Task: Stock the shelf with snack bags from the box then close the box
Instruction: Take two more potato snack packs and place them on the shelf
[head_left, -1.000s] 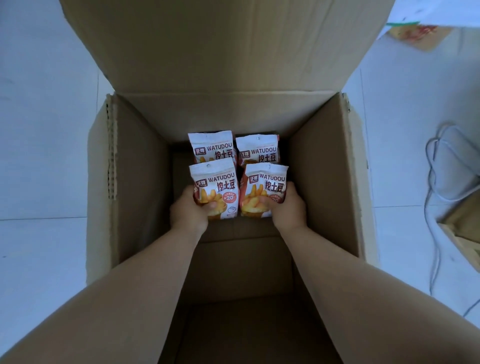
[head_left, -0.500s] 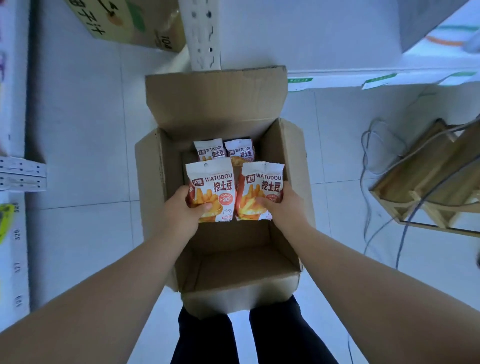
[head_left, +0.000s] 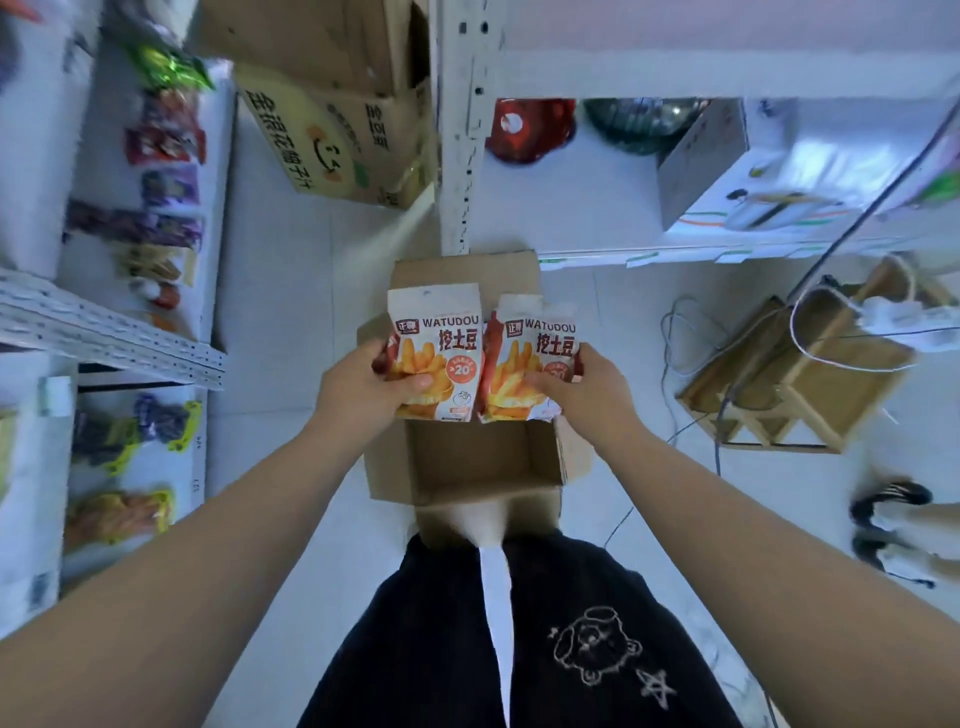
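Note:
An open cardboard box (head_left: 483, 467) stands on the floor right in front of my legs, flaps up. My left hand (head_left: 363, 387) grips a white and orange WATUDOU snack bag (head_left: 439, 332) by its lower left corner, thumb across the front. My right hand (head_left: 582, 387) grips a second, matching snack bag (head_left: 535, 343) by its lower right side. Both bags are upright, side by side, held above the box. They hide the inside of the box, so any bags left there are out of sight. White shelves (head_left: 649, 73) rise ahead and a stocked shelf (head_left: 114, 332) runs along the left.
A printed carton (head_left: 332, 145) sits on the floor beyond the box beside a white shelf post (head_left: 462, 130). Wooden crates (head_left: 795, 374) and loose cables (head_left: 691, 332) lie at the right. Black and white shoes (head_left: 893, 519) show at the far right. Coloured snack packs (head_left: 161, 140) fill the left shelf.
Both hands have lifted the two snack bags up out of the box. My head has risen and tilted up, so the shelves and floor have come into sight.

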